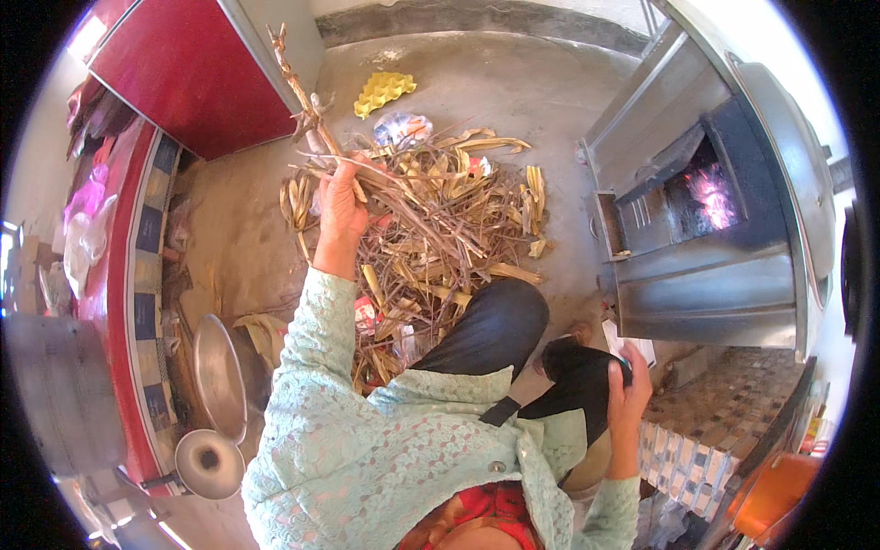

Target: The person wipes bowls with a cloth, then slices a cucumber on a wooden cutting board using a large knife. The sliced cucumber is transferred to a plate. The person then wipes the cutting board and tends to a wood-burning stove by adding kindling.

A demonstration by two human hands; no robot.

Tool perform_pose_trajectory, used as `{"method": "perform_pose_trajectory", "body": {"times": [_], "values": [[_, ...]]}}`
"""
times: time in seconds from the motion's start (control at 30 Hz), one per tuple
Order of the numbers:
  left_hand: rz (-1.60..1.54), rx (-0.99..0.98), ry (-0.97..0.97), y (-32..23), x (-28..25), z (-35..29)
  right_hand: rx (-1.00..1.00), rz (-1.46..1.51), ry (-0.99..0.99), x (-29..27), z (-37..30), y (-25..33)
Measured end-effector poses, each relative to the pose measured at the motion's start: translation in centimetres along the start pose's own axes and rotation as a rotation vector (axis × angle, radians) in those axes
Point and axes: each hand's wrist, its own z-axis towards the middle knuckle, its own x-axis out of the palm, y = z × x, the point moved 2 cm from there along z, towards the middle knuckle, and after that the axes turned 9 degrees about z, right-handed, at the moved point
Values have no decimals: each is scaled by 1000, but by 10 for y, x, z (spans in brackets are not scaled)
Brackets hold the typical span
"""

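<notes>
My left hand is closed round several dry sticks, the thickest of which reaches up and away to the left. Below and right of that hand lies a loose heap of twigs and dry husks on the floor, with bits of plastic in it. My right hand is by my right knee, its fingers curled on a small dark thing with a teal edge that I cannot make out. To the right stands a metal stove, its firebox open and a pinkish fire burning inside.
A yellow egg tray and a clear plastic bag lie beyond the heap. At left are a red cabinet, a metal basin and a pale bowl. A tiled ledge and an orange container are at lower right.
</notes>
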Motion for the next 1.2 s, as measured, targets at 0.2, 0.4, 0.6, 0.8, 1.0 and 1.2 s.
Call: {"method": "perform_pose_trajectory", "body": {"times": [0.2, 0.4, 0.6, 0.8, 1.0, 1.2], "values": [[35, -103, 26, 0, 61, -34, -317, 152, 263, 90, 84, 114], [-18, -193, 135, 6, 83, -72, -396, 146, 437, 186, 95, 139], [63, -238, 165, -2, 54, -89, -281, 379, 460, 242, 75, 121], [220, -232, 120, -1, 17, -92, -298, 391, 499, 251, 61, 108], [126, -292, 204, 3, 2, -97, -278, 371, 475, 260, 63, 106], [22, -354, 313, 30, 20, -107, 21, 705, 442, 276, 71, 85]]}}
